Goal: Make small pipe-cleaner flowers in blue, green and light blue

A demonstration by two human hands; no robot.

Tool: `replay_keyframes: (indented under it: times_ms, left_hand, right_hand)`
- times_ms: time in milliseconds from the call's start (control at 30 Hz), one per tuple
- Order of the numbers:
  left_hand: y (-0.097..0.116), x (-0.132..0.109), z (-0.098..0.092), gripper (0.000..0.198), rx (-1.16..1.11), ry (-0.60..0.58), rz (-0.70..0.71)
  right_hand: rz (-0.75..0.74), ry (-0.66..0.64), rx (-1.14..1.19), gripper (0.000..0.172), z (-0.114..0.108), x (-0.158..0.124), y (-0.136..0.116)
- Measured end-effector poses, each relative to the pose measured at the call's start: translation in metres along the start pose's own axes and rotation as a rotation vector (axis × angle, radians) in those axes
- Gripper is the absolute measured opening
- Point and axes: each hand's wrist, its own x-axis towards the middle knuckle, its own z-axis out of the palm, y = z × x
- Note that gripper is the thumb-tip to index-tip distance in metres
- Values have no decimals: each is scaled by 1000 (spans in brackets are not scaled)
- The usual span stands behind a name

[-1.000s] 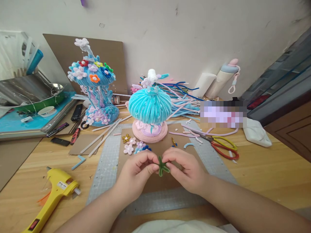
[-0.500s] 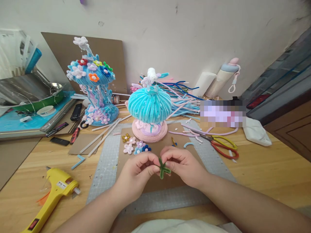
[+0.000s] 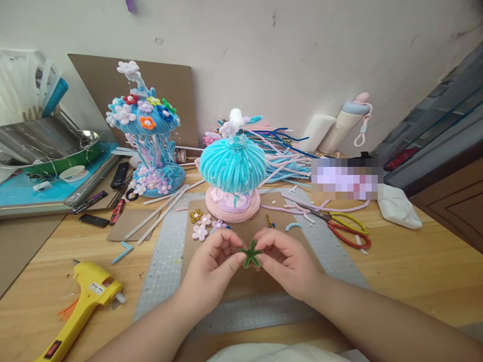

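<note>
A small dark green pipe-cleaner flower (image 3: 251, 254) with several looped petals is held between my two hands. My left hand (image 3: 217, 261) pinches its left side between thumb and fingers. On the opposite side, the thumb and fingers of my right hand (image 3: 286, 257) grip it too. Just beyond the hands, small pipe-cleaner flowers (image 3: 199, 232) in gold, pink, purple and blue lie on a brown board (image 3: 245, 291). Behind them stands a turquoise fuzzy dome (image 3: 233, 166) on a round pink base (image 3: 232, 216), topped with a white tuft.
A yellow glue gun (image 3: 90, 291) lies at the left, scissors (image 3: 347, 229) at the right. A grey cutting mat (image 3: 158, 281) is under the board. A flower-covered blue model (image 3: 143, 120) stands back left. Loose pipe cleaners (image 3: 287, 163) pile behind the dome; a tumbler (image 3: 345, 123) leans near the wall.
The green flower has turned so its petals spread more evenly toward me. Both hands have shifted slightly, and my left hand now covers part of the blue flowers.
</note>
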Motion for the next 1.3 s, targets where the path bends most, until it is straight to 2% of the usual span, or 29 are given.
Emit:
replay_keyframes:
  times_ms: [100, 200, 400, 600, 667, 733, 800, 867, 1000, 1133, 1233, 1300]
  left_hand:
    - [-3, -1, 0, 18, 16, 5, 79]
    - [-5, -2, -1, 15, 209, 12, 141]
    - [-6, -3, -1, 3, 415, 71, 216]
    - [3, 0, -8, 11, 483, -90, 291]
    - [5, 0, -10, 7, 396, -116, 258]
    - [5, 1, -9, 6, 222, -123, 165]
    - [4, 2, -8, 7, 38, -113, 63]
    - [3, 3, -6, 10, -54, -100, 1]
    - [5, 2, -5, 7, 49, -128, 0]
    - [8, -2, -7, 4, 301, -115, 89]
    - [9, -2, -9, 5, 360, -123, 125]
    - [9, -1, -9, 7, 277, -133, 97]
  right_hand:
    - [-121, 107, -141, 5, 1, -1, -2]
    - [-201, 157, -226, 10, 3, -1, -5]
    - [-213, 130, -257, 11, 2, 1, -7]
    - [-154, -25, -73, 9, 0, 2, -7]
    - [-105, -43, 24, 9, 0, 3, -5]
    - [-87, -17, 118, 9, -1, 3, -1]
    - [-106, 14, 177, 11, -2, 4, 1]
    - [-141, 21, 160, 12, -2, 4, 3]
    - [-167, -13, 8, 10, -3, 5, 1]
    - [-79, -74, -25, 8, -4, 4, 3]
    - [0, -117, 38, 8, -4, 3, 4]
    - [40, -147, 152, 9, -3, 2, 3]
